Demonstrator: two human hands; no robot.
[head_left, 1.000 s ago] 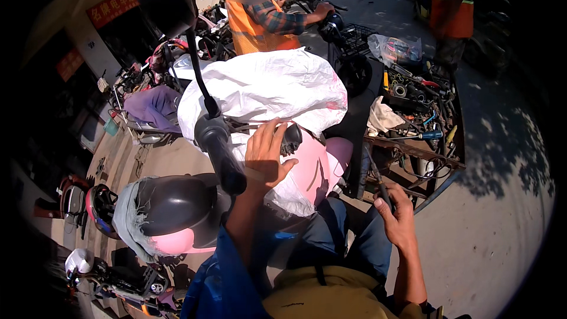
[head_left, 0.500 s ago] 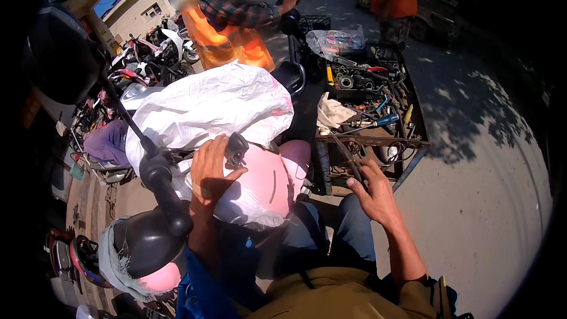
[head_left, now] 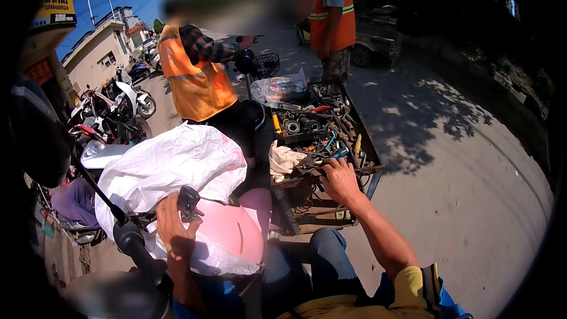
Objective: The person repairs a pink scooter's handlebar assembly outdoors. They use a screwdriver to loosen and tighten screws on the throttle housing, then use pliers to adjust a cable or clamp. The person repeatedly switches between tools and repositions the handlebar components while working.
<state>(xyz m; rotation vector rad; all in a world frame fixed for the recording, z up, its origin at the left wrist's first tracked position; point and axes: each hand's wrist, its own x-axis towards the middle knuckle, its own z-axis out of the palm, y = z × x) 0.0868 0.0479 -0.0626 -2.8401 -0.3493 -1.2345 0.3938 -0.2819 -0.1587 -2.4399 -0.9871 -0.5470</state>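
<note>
My left hand point(head_left: 175, 230) is closed around a small black part point(head_left: 188, 202), like a plastic housing with a rough underside, above a pink scooter panel point(head_left: 227, 227). Its thumb lies below the part. My right hand point(head_left: 342, 183) reaches over the near edge of the tool tray point(head_left: 371, 169), fingers bent down among the tools. Just beyond its fingertips is a blue-handled screwdriver point(head_left: 339, 153). What those fingers grip is hidden. A beige rag point(head_left: 284, 160) lies left of this hand, and a yellow-handled tool point(head_left: 357, 145) to its right.
A white woven sack point(head_left: 171, 162) covers the scooter's front; a black mirror stem point(head_left: 131, 239) rises at left. Beyond are a person in an orange vest point(head_left: 195, 77) at a handlebar and another orange-vested person point(head_left: 333, 18). Parked scooters point(head_left: 118, 97) stand far left.
My right hand has moved forward from the tray's near side to the tools inside; the dark-handled tool it held no longer shows clearly. My left hand keeps the black part. The view has shifted.
</note>
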